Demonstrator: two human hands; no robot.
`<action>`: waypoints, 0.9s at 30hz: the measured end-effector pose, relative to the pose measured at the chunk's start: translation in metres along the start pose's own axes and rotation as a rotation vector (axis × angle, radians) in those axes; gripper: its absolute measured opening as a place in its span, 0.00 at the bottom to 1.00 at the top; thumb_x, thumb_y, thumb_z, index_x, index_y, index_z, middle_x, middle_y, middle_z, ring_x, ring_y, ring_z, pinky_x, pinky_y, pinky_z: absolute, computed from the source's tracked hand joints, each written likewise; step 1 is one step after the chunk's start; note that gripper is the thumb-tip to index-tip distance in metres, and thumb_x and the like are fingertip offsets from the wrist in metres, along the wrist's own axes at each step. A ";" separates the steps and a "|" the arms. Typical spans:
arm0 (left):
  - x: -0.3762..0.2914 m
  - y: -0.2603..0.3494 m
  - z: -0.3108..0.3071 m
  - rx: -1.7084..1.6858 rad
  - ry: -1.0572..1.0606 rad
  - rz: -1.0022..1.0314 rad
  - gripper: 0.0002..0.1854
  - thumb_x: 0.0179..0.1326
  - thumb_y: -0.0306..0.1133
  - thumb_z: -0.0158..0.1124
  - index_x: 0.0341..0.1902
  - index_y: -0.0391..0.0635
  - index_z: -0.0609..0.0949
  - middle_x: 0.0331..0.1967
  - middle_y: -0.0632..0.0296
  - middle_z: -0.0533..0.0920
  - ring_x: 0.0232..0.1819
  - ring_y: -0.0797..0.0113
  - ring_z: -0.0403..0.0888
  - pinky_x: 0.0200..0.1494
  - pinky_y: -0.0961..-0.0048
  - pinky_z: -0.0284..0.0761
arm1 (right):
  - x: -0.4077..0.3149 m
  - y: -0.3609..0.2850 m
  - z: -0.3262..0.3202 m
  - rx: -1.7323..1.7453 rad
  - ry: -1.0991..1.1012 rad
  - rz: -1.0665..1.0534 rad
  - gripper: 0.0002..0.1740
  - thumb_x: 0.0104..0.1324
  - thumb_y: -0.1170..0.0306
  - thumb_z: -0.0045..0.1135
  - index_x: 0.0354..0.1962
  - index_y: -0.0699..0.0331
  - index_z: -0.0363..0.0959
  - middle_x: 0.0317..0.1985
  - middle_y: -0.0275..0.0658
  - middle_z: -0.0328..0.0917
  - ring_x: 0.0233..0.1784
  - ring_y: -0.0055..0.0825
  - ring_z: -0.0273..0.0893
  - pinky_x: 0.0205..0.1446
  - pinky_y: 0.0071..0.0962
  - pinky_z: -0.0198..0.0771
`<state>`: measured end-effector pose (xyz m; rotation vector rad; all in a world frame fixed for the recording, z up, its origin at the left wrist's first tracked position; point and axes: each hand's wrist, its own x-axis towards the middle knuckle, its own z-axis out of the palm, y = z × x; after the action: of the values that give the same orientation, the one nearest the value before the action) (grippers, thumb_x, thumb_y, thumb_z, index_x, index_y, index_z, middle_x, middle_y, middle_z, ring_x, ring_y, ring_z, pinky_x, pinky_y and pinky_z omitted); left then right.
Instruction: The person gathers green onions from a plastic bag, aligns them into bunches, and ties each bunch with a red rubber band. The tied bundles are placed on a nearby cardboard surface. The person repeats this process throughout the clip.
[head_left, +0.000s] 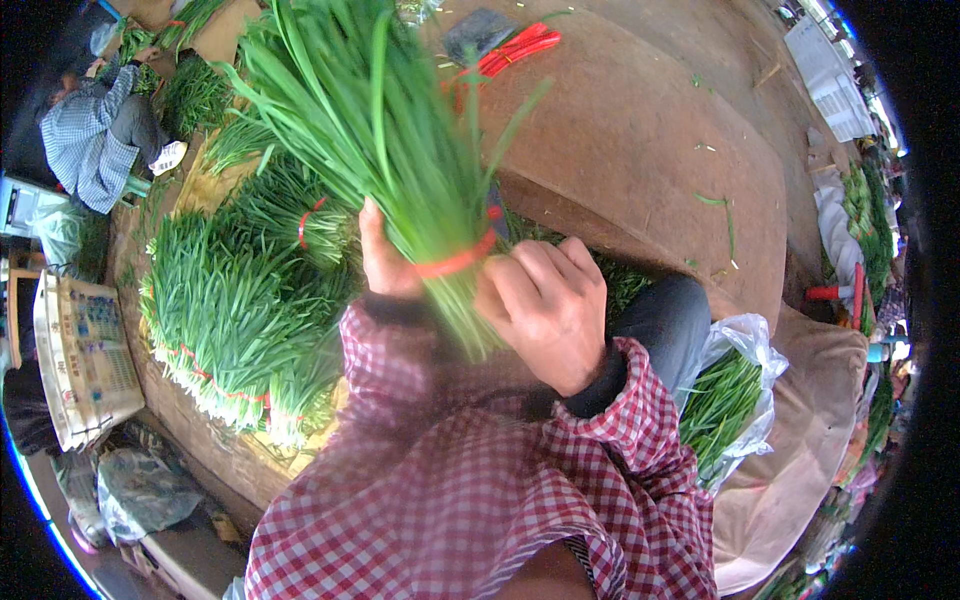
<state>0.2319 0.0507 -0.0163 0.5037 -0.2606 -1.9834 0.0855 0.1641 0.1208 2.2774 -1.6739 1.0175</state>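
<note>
Held up before me is a large bunch of garlic chives (367, 142), leaves towards the top and pale stem ends towards my body. A red band (457, 259) circles its stems. My left hand (390, 259) grips the bunch from the left side, thumb up along the leaves. On the other side, my right hand (551, 307) is closed against the stems, just beside and below the band; its fingertips are hidden. Part of the bunch is blurred. To the left, banded bunches of chives (232, 300) stand packed together, and another red-banded bunch (315, 225) lies behind them.
Red ties (517, 49) lie beside a dark flat piece (478, 34) on the brown floor sheet (637, 127). A plastic bag of green leaves (724, 405) is at my right. A white crate (90, 360) stands at left. Another person (101, 135) sits at upper left among greens.
</note>
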 end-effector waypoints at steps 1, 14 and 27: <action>-0.002 -0.002 0.002 -0.013 -0.021 -0.014 0.48 0.58 0.69 0.59 0.73 0.47 0.66 0.68 0.45 0.71 0.64 0.32 0.70 0.63 0.32 0.68 | -0.004 -0.001 0.000 -0.016 -0.020 0.025 0.12 0.43 0.77 0.67 0.25 0.60 0.72 0.23 0.34 0.69 0.26 0.31 0.73 0.33 0.33 0.62; 0.002 0.020 0.015 -0.157 -0.070 0.059 0.35 0.67 0.62 0.56 0.65 0.45 0.75 0.59 0.53 0.80 0.57 0.51 0.79 0.63 0.49 0.74 | -0.123 0.025 -0.084 0.034 -0.745 0.328 0.07 0.49 0.71 0.68 0.25 0.58 0.77 0.23 0.35 0.73 0.27 0.37 0.75 0.36 0.35 0.69; -0.018 0.022 0.038 -0.213 -0.319 -0.059 0.38 0.63 0.66 0.56 0.62 0.45 0.76 0.56 0.52 0.81 0.55 0.53 0.79 0.61 0.50 0.75 | -0.026 0.014 -0.038 0.061 -0.068 0.286 0.07 0.55 0.76 0.69 0.28 0.64 0.77 0.26 0.38 0.77 0.30 0.37 0.76 0.37 0.33 0.68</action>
<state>0.2391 0.0549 0.0307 0.0580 -0.2299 -2.1158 0.0524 0.1980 0.1305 2.1742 -2.0693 1.0677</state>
